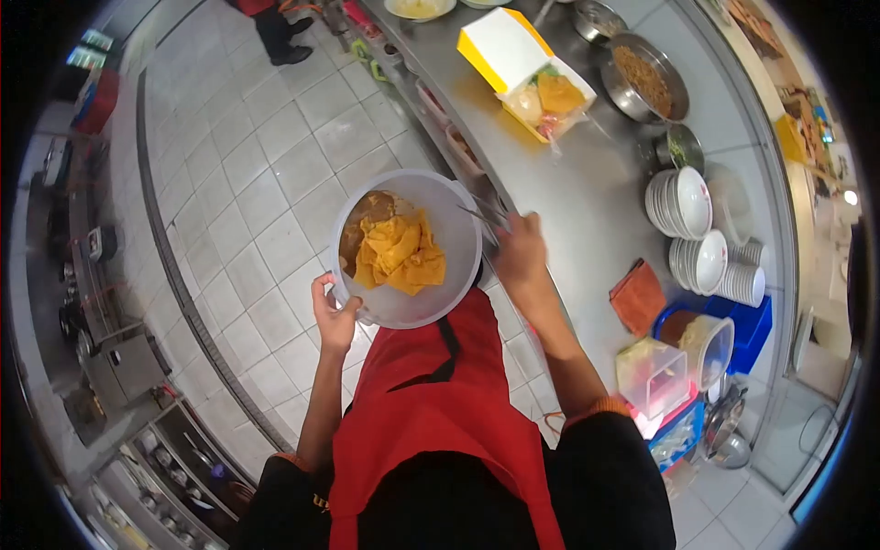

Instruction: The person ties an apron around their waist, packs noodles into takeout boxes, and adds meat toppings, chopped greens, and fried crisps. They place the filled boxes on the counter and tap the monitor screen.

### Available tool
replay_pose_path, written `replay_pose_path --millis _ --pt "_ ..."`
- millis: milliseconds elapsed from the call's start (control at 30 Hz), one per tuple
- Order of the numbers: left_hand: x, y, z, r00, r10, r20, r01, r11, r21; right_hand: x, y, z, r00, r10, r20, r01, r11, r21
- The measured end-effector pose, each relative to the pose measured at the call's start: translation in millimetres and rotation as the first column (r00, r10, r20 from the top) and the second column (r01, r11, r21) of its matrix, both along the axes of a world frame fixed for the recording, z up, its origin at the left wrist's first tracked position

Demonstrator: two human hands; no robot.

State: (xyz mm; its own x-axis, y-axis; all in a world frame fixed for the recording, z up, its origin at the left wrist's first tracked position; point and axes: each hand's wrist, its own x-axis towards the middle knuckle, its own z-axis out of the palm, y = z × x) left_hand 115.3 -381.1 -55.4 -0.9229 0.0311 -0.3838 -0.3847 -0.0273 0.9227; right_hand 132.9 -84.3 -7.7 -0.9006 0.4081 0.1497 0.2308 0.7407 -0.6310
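Observation:
My left hand point(335, 313) grips the lower left rim of a round, translucent plastic tub point(463, 234), thumb at the rim. In the tub lie several crumpled yellow-orange sheets point(401, 252), like fried wonton skins. Brownish residue or food point(353, 240) shows along its left inner side. My right hand point(521, 255) is closed at the tub's right side, around metal tongs point(486, 218); their thin arms point left toward the tub. Motion blurs the right hand somewhat. The tub is held over the floor in front of my red apron point(431, 367).
The steel counter point(577, 202) runs along the right. On it are a yellow-and-white food box point(509, 50), a metal bowl of brown food point(645, 78), stacked white bowls point(683, 203), a reddish cloth point(637, 298) and plastic containers point(653, 371). Another person's legs point(275, 35) stand at the top.

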Motion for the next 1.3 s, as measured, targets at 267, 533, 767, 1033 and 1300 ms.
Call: replay_pose_path --millis 267,533,767,1033,1300 --pt "-4.5 -23.4 -21.5 0.98 -0.2 0.014 0.2 0.978 -0.049 -76.0 -21.8 -80.2 0.955 0.221 0.198 -0.261 0.944 0.203" --pt "-30.9 -4.4 -147.1 0.952 -0.006 0.305 0.05 0.989 -0.137 -55.9 -44.2 -165.7 0.975 0.132 0.181 -0.13 0.991 -0.022" --pt "-72.1 61.1 -380.6 0.942 0.245 0.228 -0.184 0.949 -0.258 179.0 -29.9 -266.7 0.62 0.012 0.785 0.033 0.999 -0.041" --pt "-140.3 187.5 -415.1 0.838 0.293 0.461 -0.307 0.951 -0.045 144.8 -22.5 -274.0 0.633 0.078 0.77 0.251 0.921 -0.299" --pt "-156.7 219.9 -456.6 0.776 0.171 0.607 -0.262 0.963 0.064 59.0 -24.5 -217.0 0.791 0.131 0.598 0.277 0.794 -0.541"
